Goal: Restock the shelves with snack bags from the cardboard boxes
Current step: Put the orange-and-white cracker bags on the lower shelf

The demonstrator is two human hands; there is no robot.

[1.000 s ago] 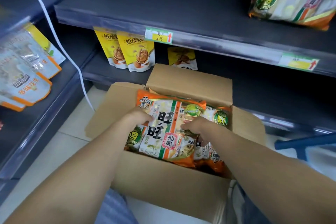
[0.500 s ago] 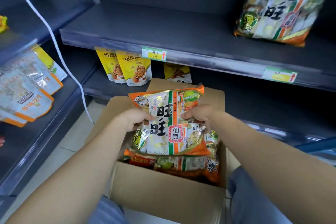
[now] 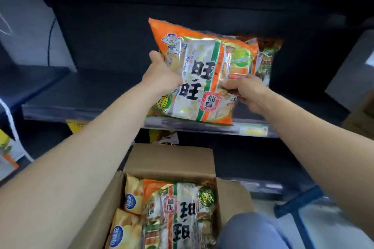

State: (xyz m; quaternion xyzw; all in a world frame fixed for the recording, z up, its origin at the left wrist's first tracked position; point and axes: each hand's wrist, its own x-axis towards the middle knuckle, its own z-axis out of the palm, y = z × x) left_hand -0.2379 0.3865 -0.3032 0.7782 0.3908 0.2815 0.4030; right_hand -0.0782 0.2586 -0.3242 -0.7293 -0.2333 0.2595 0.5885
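Dark shelf [image 3: 81,95] spans mid-frame and looks like the drop spot. Open cardboard box [image 3: 172,159] at bottom centre holds more bags. Snack bag [image 3: 202,79] is at centre, upright over the shelf edge, probably to go face-out. Left hand [image 3: 162,75] grips its left edge and right hand [image 3: 244,91] pinches its lower right, with the bag between them.

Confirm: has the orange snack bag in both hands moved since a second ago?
Yes. The orange snack bag has gone up and away from the cardboard box, where it lay before, and is now level with the shelf above.
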